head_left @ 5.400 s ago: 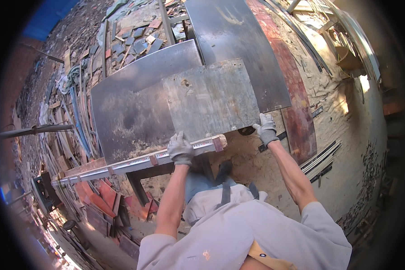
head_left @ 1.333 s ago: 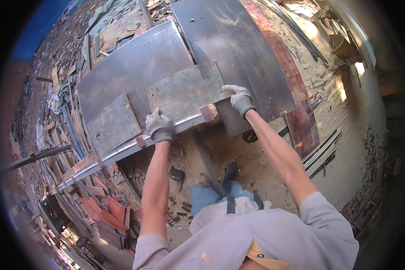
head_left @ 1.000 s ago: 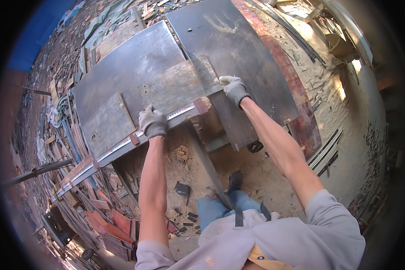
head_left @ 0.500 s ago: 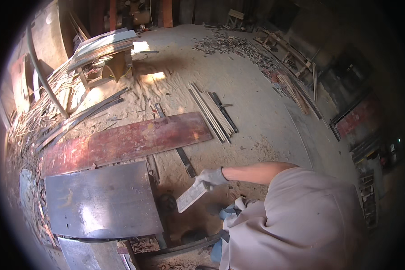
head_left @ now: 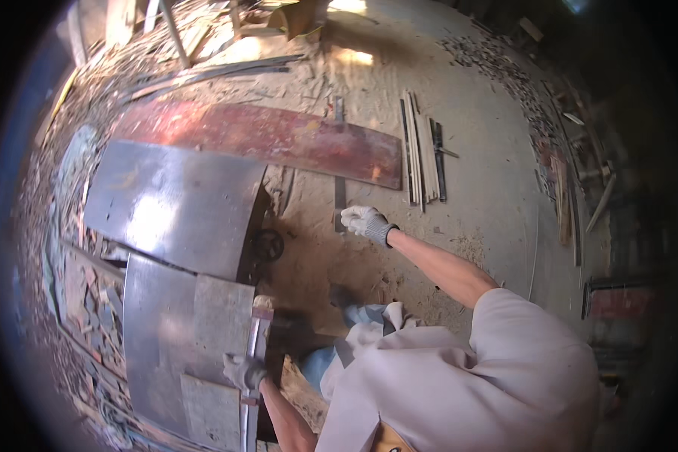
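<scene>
Sheets of grey metal (head_left: 173,211) lie stacked on my left, overlapping so their edges stay reachable, with a rusty red plate (head_left: 279,139) flat on the sandy floor (head_left: 490,188) beyond. My hands are well apart: my left hand (head_left: 242,371) clamps a long straightedge (head_left: 250,392) against the sheet's edge, steadying it, while my right hand (head_left: 365,221) reaches out to a thin dark strip (head_left: 340,192) on the floor, fingers curled at its near end.

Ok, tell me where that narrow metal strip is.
Head view, centre: the narrow metal strip lies on the sandy floor below the red panel, under the gloved right hand.
</scene>
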Motion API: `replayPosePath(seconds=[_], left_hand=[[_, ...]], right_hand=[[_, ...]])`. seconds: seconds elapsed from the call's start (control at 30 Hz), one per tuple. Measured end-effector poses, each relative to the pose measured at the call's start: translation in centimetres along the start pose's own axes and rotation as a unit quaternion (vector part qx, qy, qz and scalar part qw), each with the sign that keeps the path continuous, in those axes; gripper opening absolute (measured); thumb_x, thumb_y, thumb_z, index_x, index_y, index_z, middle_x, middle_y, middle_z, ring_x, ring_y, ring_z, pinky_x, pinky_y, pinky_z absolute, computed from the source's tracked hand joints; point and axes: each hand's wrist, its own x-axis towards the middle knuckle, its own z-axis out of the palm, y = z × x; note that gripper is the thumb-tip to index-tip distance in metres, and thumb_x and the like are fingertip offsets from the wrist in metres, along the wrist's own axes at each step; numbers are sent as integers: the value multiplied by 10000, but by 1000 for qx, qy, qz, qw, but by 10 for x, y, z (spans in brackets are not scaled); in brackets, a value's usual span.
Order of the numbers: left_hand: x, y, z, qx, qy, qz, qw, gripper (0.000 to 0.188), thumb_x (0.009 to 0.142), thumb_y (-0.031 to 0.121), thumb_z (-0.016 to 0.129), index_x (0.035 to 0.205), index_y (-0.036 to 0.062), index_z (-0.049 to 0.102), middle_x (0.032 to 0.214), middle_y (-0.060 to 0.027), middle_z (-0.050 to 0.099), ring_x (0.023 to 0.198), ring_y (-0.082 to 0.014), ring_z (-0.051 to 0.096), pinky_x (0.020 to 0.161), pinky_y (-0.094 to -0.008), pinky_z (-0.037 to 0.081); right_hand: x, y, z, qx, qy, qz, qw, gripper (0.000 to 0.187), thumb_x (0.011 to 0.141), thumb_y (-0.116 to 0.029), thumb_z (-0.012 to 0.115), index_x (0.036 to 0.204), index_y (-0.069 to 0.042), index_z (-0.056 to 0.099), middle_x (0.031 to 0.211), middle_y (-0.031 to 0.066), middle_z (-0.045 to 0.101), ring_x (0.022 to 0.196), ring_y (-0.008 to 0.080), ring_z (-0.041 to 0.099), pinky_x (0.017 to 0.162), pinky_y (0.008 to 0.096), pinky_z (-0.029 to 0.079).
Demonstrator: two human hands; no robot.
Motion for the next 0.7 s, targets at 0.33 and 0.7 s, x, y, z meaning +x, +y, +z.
replayPosePath(seconds=[0.33, 0.7], left_hand=[[-131, -76, -31, -45, 10, -9, 999, 317, 898, 197, 619, 1176, 110, 745, 1076, -147, 728, 1023, -328, 688, 928, -454, 540], [-174, -34, -14, -10, 11, -20, 1000, 304, 926, 260, 637, 1172, 141, 769, 1113, -166, 706, 1016, -343, 679, 910, -464, 534]], right_hand=[[-56, 85, 270, -216, -300, -89, 925, 543, 928, -112, 694, 1441, 9, 567, 1318, 183, 689, 1174, 222, 672, 1010, 340, 525], [-57, 101, 209, -219, -277, -68, 933, 489, 937, -33, 662, 1419, 16, 593, 1312, 119, 690, 1192, 189, 644, 1030, 304, 501]])
